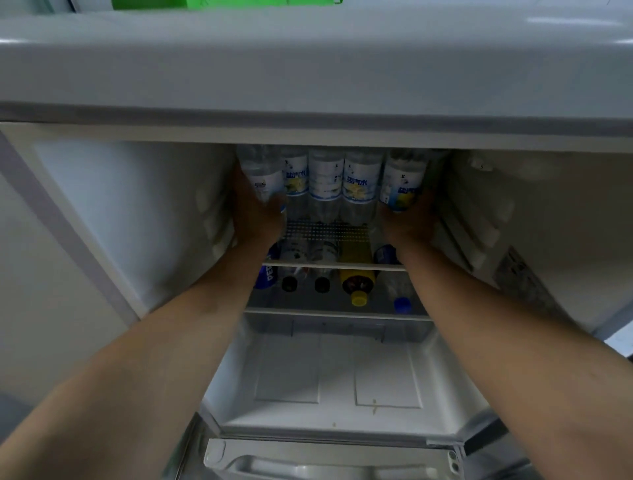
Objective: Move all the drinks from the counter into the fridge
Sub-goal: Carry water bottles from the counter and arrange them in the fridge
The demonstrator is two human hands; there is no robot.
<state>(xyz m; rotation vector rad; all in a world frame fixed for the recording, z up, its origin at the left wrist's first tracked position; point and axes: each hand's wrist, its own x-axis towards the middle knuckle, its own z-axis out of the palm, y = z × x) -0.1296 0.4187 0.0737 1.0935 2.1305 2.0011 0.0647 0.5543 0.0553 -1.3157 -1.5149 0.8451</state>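
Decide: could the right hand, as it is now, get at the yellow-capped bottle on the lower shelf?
Probably not yet: the right hand grips a water bottle on the upper shelf. Once free, the yellow-capped bottle lies just below with its cap facing out, nothing before it.

Dim, bluish fridge interior; soft blur throughout; wide-angle edge distortion.

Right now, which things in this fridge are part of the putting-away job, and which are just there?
Job in hand:
left hand holding clear labelled water bottle
right hand holding second clear labelled water bottle
wire shelf

Just there:
yellow-capped bottle
clear bottom drawer
green box
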